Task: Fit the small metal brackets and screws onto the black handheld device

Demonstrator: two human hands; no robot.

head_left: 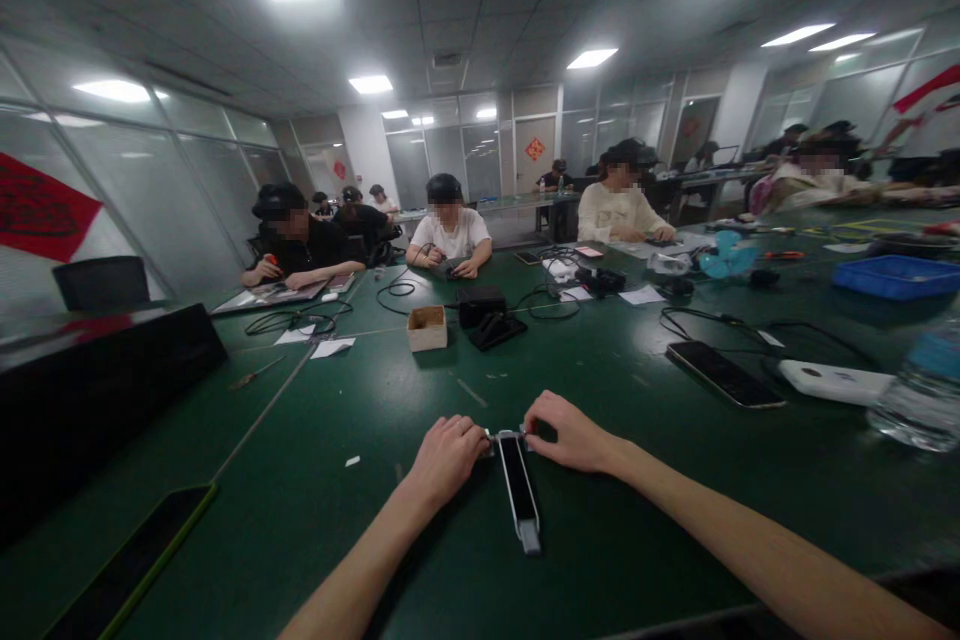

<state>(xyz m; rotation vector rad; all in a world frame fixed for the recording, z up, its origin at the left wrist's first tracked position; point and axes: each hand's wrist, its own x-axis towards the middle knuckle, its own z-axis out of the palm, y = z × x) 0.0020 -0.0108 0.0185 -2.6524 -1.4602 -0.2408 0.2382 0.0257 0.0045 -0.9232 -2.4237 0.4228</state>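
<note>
A long, narrow device (517, 480) with a black face and a pale frame lies on the green table (300, 530) in front of me. A grey piece (529, 537) sits at its near end. At the far end, my left hand (448, 458) is closed with its fingertips on a small silvery piece (490, 442) at the device's left side. On the opposite side, my right hand (568, 432) pinches, thumb and finger curled, at another small shiny piece (526, 437). Both pieces are mostly covered by my fingers, so their kind is unclear.
An open cardboard box (427, 330) and a black box (480, 305) stand ahead. To the right are a phone (724, 373), a white device (836, 383), a water bottle (919, 390) and a blue tray (896, 278). A green-edged phone (135, 560) lies left. Several people sit beyond.
</note>
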